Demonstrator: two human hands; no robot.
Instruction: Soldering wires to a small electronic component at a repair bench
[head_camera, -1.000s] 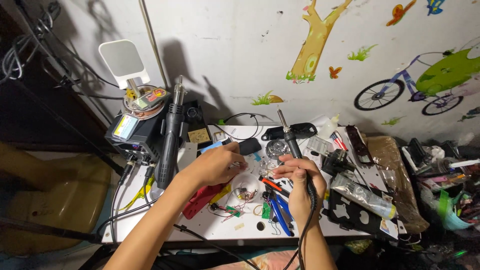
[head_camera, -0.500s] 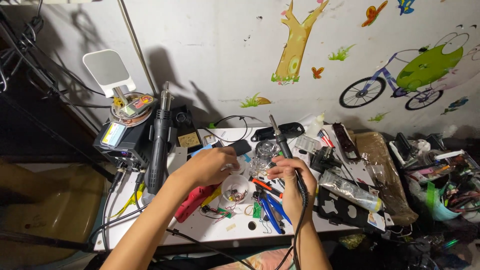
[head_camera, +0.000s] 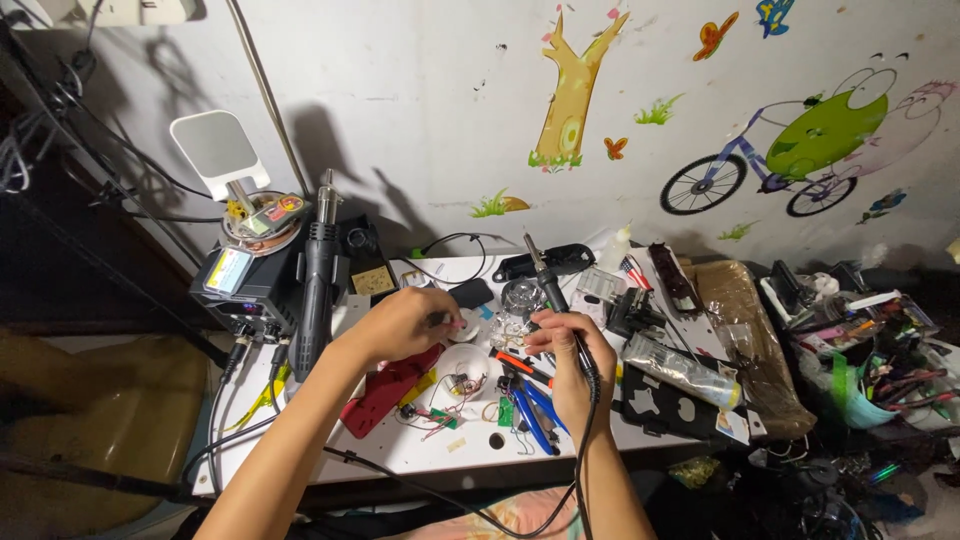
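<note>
Both hands work over the table (head_camera: 620, 452): right hand (head_camera: 566, 350) closed round a soldering iron (head_camera: 550, 290), tip toward eleven o'clock, left hand (head_camera: 405, 322) pinching a small part (head_camera: 447, 321) at nine o'clock.

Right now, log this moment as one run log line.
right hand: grips soldering iron, tip up | left hand: pinches a small part, unclear | below: small circuit board with wires on white table
</note>
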